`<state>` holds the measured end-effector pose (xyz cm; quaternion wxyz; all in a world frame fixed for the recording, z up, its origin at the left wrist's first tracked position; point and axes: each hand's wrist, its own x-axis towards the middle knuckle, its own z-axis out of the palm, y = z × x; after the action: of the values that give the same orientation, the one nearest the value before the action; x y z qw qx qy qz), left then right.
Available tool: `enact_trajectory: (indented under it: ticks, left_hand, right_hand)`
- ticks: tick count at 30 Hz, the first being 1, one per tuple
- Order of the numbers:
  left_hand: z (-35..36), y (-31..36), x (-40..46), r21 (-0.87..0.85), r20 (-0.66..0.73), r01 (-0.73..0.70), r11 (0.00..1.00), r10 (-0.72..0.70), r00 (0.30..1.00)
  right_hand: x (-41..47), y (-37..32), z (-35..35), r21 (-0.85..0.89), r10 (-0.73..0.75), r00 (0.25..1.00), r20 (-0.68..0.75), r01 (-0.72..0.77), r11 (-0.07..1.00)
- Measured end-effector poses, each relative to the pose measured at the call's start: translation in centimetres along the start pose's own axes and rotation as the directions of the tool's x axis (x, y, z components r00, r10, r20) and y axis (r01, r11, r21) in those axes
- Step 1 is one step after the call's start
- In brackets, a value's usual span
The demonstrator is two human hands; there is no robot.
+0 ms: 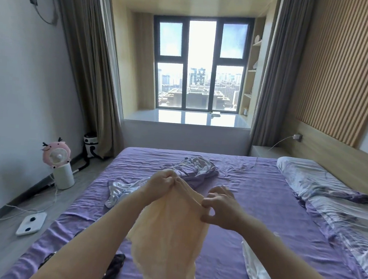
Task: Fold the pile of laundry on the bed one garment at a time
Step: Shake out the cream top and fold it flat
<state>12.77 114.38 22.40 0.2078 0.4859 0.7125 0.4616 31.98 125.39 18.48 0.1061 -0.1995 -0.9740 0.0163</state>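
I hold a thin cream-yellow garment up in the air over the purple bed. My left hand grips its upper edge in a fist. My right hand pinches the same edge a little lower and to the right, thumb and forefinger closed on the cloth. The fabric hangs down between my forearms. More laundry lies on the bed: a white and lilac garment beyond my hands, a pale silky one at the left, a dark patterned piece under my left forearm, and a white one near my right forearm.
A floral pillow and quilt lie along the bed's right side by the wooden headboard. On the floor at the left stand a pink fan on a white base, a white scale and cables. A window seat lies beyond the bed.
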Motion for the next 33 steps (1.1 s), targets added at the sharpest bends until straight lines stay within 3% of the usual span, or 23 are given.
enact_trajectory:
  ticks: [1, 3, 5, 7, 12, 15, 19, 22, 27, 31, 33]
  left_hand:
    - [-0.6, -0.5, 0.1, 0.064, -0.015, 0.009, 0.998, -0.008, 1.000]
    - [-1.7, -1.5, 0.0, 0.137, -0.046, 0.029, 0.990, -0.022, 0.999]
    - [-2.3, -2.4, -0.3, 0.157, -0.060, 0.032, 0.987, -0.023, 0.998]
    - [-2.5, -3.2, -0.6, 0.215, -0.062, 0.046, 0.976, -0.033, 0.998]
    - [-1.8, -5.0, -0.7, 0.342, -0.104, 0.147, 0.928, -0.118, 0.988]
    - [-0.2, -5.5, -1.2, 0.293, -0.129, 0.202, 0.934, -0.171, 0.977]
    - [2.5, -6.3, -2.4, -0.095, -0.125, 0.287, 0.953, -0.297, 0.947]
    - [3.9, -8.2, -4.4, -0.108, -0.119, 0.233, 0.966, -0.246, 0.962]
    - [5.3, -13.4, -8.7, -0.068, 0.073, 0.325, 0.943, -0.321, 0.944]
    - [7.8, -17.3, -12.7, 0.108, 0.212, 0.436, 0.893, -0.449, 0.868]
    - [9.5, -19.2, -15.1, 0.243, 0.272, 0.426, 0.871, -0.483, 0.832]
  right_hand:
    - [0.0, 0.2, 0.0, 0.006, -0.016, 0.999, -0.031, 0.017, 1.000]
    - [0.2, 0.3, -0.4, 0.206, 0.005, 0.995, -0.102, 0.017, 0.978]
    - [0.6, 0.0, -1.0, 0.426, 0.058, 0.997, -0.045, -0.033, 0.904]
    - [1.0, -0.5, -1.1, 0.504, 0.132, 0.991, 0.013, -0.120, 0.855]
    - [1.7, -0.5, -0.2, 0.601, 0.302, 0.953, -0.011, -0.235, 0.764]
    - [1.6, -0.1, 1.5, 0.549, 0.385, 0.923, -0.007, -0.319, 0.772]
    - [0.3, 0.0, 4.1, 0.592, 0.472, 0.881, -0.015, -0.373, 0.715]
    - [-1.7, -0.2, 6.0, 0.663, 0.496, 0.868, -0.021, -0.359, 0.657]
    - [-6.3, -1.3, 10.3, 0.709, 0.400, 0.886, 0.235, -0.438, 0.552]
    - [-10.4, -2.8, 15.8, 0.648, 0.360, 0.805, 0.471, -0.593, 0.478]
    - [-12.6, -3.6, 18.4, 0.603, 0.347, 0.758, 0.553, -0.651, 0.461]
